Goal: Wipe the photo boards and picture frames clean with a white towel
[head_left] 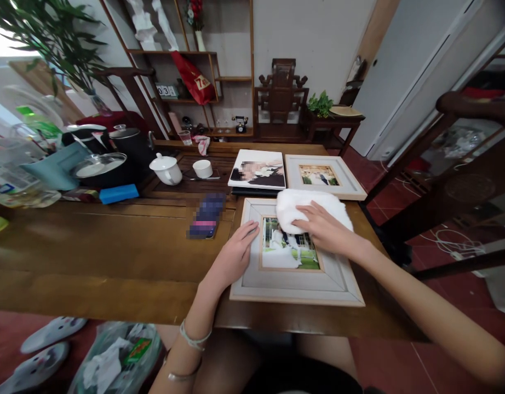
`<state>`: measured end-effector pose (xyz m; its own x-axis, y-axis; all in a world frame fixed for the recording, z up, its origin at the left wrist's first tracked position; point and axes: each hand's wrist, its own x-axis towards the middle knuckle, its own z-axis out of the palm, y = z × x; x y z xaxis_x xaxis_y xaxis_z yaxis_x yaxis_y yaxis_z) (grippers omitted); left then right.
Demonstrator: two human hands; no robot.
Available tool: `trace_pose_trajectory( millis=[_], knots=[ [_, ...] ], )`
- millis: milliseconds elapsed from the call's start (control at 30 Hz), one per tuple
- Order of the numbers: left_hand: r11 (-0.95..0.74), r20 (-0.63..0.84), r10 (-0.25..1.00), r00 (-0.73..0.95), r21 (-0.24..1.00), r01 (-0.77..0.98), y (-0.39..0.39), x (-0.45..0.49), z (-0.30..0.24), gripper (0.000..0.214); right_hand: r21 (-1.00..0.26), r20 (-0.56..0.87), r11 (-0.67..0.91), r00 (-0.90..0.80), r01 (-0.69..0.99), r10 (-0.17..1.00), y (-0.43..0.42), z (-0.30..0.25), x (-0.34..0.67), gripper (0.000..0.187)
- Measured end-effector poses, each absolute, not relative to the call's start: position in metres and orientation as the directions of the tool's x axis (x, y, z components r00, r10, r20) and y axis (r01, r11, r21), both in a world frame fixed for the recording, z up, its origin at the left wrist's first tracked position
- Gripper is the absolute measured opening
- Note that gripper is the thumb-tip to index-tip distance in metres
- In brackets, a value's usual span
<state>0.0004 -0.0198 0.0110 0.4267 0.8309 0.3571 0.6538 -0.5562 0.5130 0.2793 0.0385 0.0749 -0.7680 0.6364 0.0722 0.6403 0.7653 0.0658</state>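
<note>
A picture frame (293, 287) with a wide pale border and a wedding photo lies flat near the table's front edge. My left hand (235, 256) grips its left side, fingers resting on the border. Over the frame's upper right part lies a folded white fluffy cloth (289, 210), hiding that corner and the top of the photo. My right hand (324, 229) holds the cloth from above, pressing it onto the frame. A second framed photo (351, 183) lies just behind, beside a white photo panel (258, 169) that rests on something dark.
Left of the frame lies a phone (207, 216) on the wooden table (92, 246). Farther left are a white lidded bowl (166, 169), a small white cup (202, 169), a blue block (119, 193) and a pot (100, 169). A bin (116, 355) stands below; a chair (445, 191) is at right.
</note>
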Motion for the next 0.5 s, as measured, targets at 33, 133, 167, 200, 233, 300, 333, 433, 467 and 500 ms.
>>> trace_pose_trajectory(
  millis=[33, 133, 167, 200, 233, 300, 333, 433, 467, 500],
  knots=[
    [-0.556, 0.361, 0.831, 0.423, 0.516, 0.652, -0.02, 0.001, 0.011, 0.047, 0.075, 0.07, 0.743, -0.747, 0.665, 0.661, 0.038, 0.075, 0.29, 0.067],
    [-0.559, 0.372, 0.829, 0.418, 0.518, 0.647, -0.02, 0.001, 0.013, 0.048, 0.084, 0.057, 0.686, -0.691, 0.723, 0.721, 0.034, 0.077, 0.309, 0.063],
    [-0.558, 0.373, 0.829, 0.416, 0.519, 0.648, -0.02, 0.001, 0.013, 0.048, 0.087, 0.048, 0.675, -0.68, 0.732, 0.731, 0.03, 0.077, 0.31, 0.062],
    [-0.555, 0.37, 0.831, 0.414, 0.521, 0.649, -0.02, 0.001, 0.014, 0.048, 0.089, 0.034, 0.674, -0.678, 0.734, 0.734, 0.024, 0.078, 0.308, 0.061],
    [-0.551, 0.367, 0.834, 0.411, 0.524, 0.65, -0.02, 0.001, 0.014, 0.048, 0.087, 0.014, 0.68, -0.683, 0.728, 0.73, 0.015, 0.079, 0.304, 0.06],
    [-0.542, 0.356, 0.84, 0.409, 0.532, 0.651, -0.02, 0.001, 0.014, 0.049, 0.051, -0.046, 0.718, -0.717, 0.694, 0.696, -0.011, 0.08, 0.292, 0.06],
    [-0.539, 0.351, 0.842, 0.409, 0.534, 0.651, -0.021, 0.001, 0.014, 0.049, 0.014, -0.076, 0.743, -0.74, 0.669, 0.668, -0.027, 0.08, 0.286, 0.06],
    [-0.539, 0.343, 0.843, 0.415, 0.532, 0.653, -0.021, 0.001, 0.015, 0.049, -0.137, -0.125, 0.814, -0.825, 0.565, 0.551, -0.068, 0.079, 0.275, 0.056],
    [-0.537, 0.339, 0.843, 0.417, 0.53, 0.656, -0.021, 0.001, 0.015, 0.049, -0.171, -0.114, 0.825, -0.842, 0.539, 0.527, -0.076, 0.078, 0.275, 0.055],
    [-0.535, 0.334, 0.845, 0.418, 0.529, 0.659, -0.021, 0.001, 0.015, 0.048, -0.192, -0.09, 0.831, -0.852, 0.522, 0.515, -0.079, 0.079, 0.279, 0.055]
  ],
)
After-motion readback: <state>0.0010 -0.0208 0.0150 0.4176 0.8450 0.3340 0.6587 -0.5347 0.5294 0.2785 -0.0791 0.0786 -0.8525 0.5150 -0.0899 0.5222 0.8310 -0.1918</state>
